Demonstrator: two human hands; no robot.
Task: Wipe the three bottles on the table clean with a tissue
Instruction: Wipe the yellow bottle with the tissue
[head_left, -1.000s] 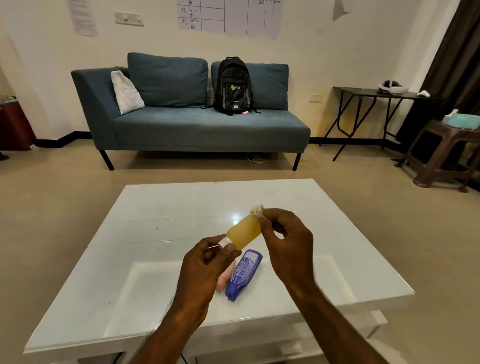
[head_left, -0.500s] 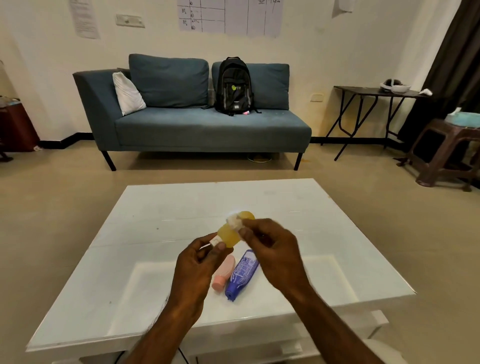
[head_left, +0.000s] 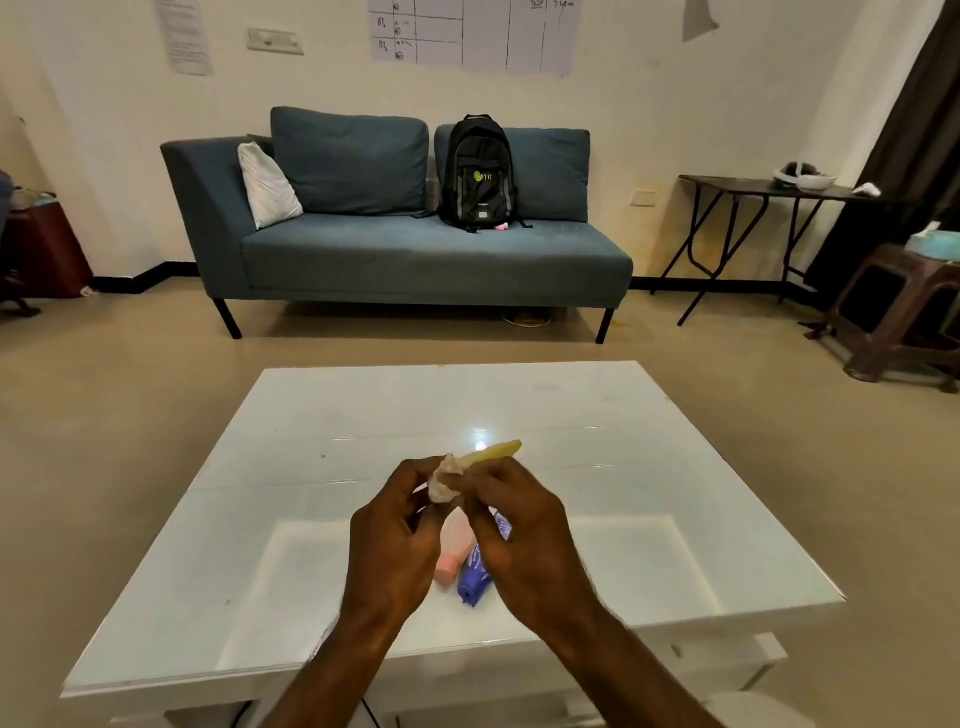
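Observation:
Above the white table (head_left: 322, 525) I hold a small yellow bottle (head_left: 496, 451), tilted with its far end pointing up and right. My left hand (head_left: 392, 540) grips its near cap end, which is hidden by the fingers. My right hand (head_left: 511, 530) pinches a crumpled white tissue (head_left: 448, 477) against the bottle near that end. A pink bottle (head_left: 453, 548) and a blue bottle (head_left: 475, 577) lie side by side on the table just below my hands, partly covered by them.
A blue sofa (head_left: 405, 249) with a black backpack (head_left: 478, 174) and a white pillow (head_left: 267, 184) stands past the table. A dark folding table (head_left: 758, 189) and a brown stool (head_left: 904, 306) are at the right.
My right hand has slid the tissue down the yellow bottle from its far end towards the cap end. Both hands have drawn closer together and the bottle has tilted flatter.

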